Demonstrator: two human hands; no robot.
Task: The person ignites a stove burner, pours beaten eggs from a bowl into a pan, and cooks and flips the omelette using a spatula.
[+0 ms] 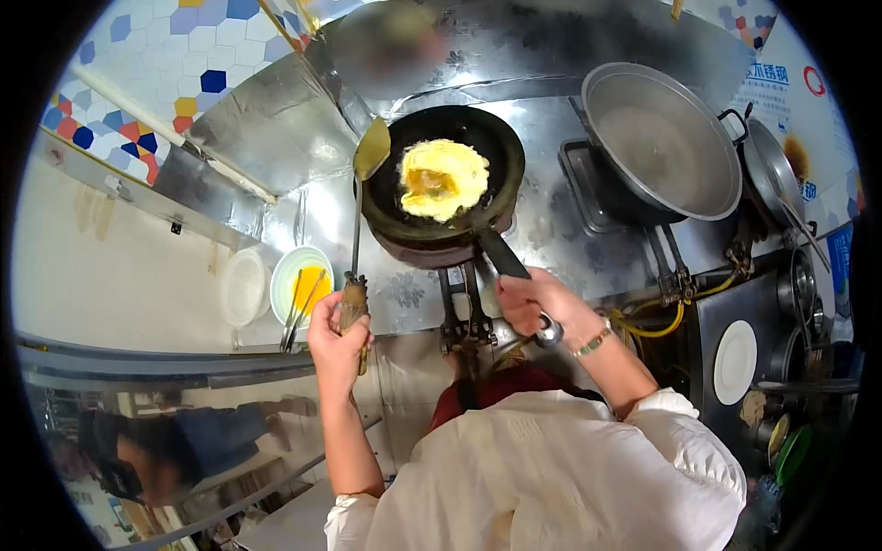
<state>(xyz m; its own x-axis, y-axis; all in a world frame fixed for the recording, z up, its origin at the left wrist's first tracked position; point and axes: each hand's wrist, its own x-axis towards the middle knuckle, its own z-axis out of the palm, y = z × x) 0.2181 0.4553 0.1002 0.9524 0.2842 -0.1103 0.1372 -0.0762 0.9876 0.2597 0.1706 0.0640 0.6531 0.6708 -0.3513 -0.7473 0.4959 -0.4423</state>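
Observation:
My left hand [340, 335] is wrapped round the worn wooden handle of a long wok ladle [372, 150]. Its thin shaft runs up along the left side of a black frying pan [510, 174], and its rounded head overlaps the pan's upper left rim. In the pan lies a yellow egg [464, 174] with a browner wet patch at its middle. My right hand [536, 303] grips the pan's black handle, whose metal end shows below the fingers. Nearest my left hand stands a pale green bowl [277, 286] of beaten egg with chopsticks [294, 315] leaning in it.
A large grey pot [726, 174] of cloudy liquid stands on the right burner. Beside it is a metal pan [767, 165]. A white dish [245, 288] sits left of the bowl. Yellow gas hose [666, 329] runs along the front edge. A white plate [735, 363] lies at right.

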